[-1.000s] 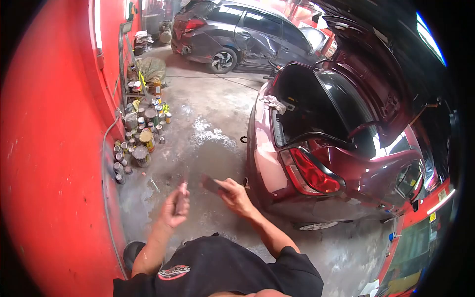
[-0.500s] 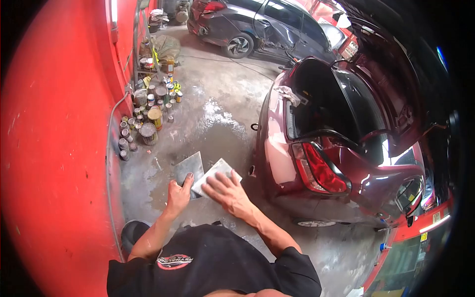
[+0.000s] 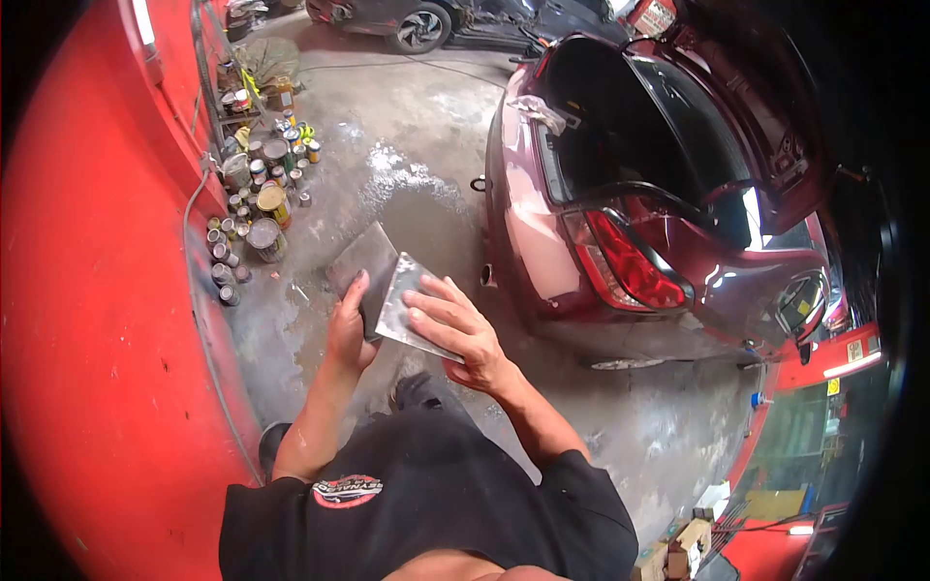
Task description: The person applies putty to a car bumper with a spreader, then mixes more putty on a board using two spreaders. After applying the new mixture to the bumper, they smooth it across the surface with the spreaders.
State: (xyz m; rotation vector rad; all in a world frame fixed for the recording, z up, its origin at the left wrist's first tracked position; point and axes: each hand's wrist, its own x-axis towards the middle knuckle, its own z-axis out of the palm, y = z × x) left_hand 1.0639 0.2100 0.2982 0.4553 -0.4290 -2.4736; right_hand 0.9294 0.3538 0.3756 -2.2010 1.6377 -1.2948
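My left hand [image 3: 349, 324] grips a flat grey rectangular sheet [image 3: 366, 263], with the thumb lying on top. My right hand [image 3: 467, 334] has a stiff-looking, paler square sheet [image 3: 397, 308] with whitish patches, its fingers spread across the face. The two sheets meet or overlap at their near edges in front of my body. Whether they are sandpaper, plates or spreaders I cannot make out. The undersides of both are hidden.
A maroon car [image 3: 542, 261] with its trunk raised stands at the right, a rag [image 3: 540, 113] on its edge. Several paint cans [image 3: 266, 238] line the red wall [image 3: 107, 320]. A dark car [image 3: 475, 21] is at the back; cardboard boxes [image 3: 688, 549] lie lower right.
The view has tilted and shifted, so the cars and cans sit higher and further left. The right hand's sheet has turned to a steeper angle, and that hand's fingers sit further to its right side.
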